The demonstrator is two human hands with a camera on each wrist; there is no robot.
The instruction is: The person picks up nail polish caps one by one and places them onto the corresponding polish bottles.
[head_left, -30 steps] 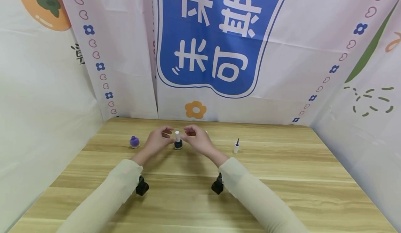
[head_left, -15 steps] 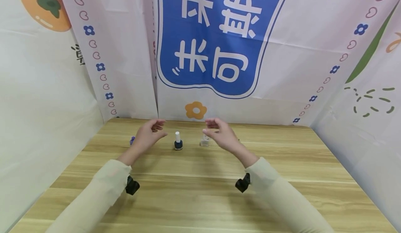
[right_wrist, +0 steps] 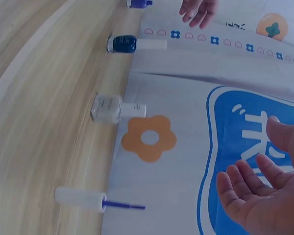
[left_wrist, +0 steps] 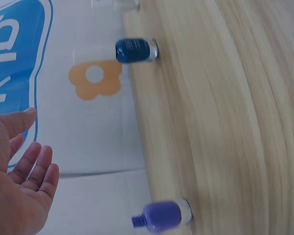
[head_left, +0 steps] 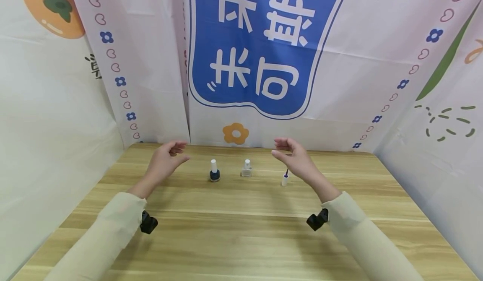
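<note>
My left hand point(head_left: 164, 161) hovers over the left part of the table, holding nothing, fingers relaxed and thumb apart. Below it an uncapped purple nail polish bottle point(left_wrist: 162, 216) stands upright, hidden in the head view. My right hand point(head_left: 296, 159) is likewise raised with nothing in it. Near it a white nail polish cap point(head_left: 284, 181) stands on its end, its purple brush point(right_wrist: 125, 205) pointing up. Between the hands stand two capped bottles, one of dark blue nail polish point(head_left: 214, 175) and one of clear nail polish point(head_left: 246, 172), both with white caps.
The wooden table point(head_left: 234, 230) ends at a printed white cloth backdrop point(head_left: 339, 105) just behind the bottles. Cloth walls also close off the left and right sides. A small black wrist camera point(head_left: 149, 222) sits below the left cuff, another point(head_left: 318, 219) below the right.
Both hands have drawn apart from beside the dark blue bottle, the left going left and the right going right. The clear bottle has come into full view; the purple bottle is now covered.
</note>
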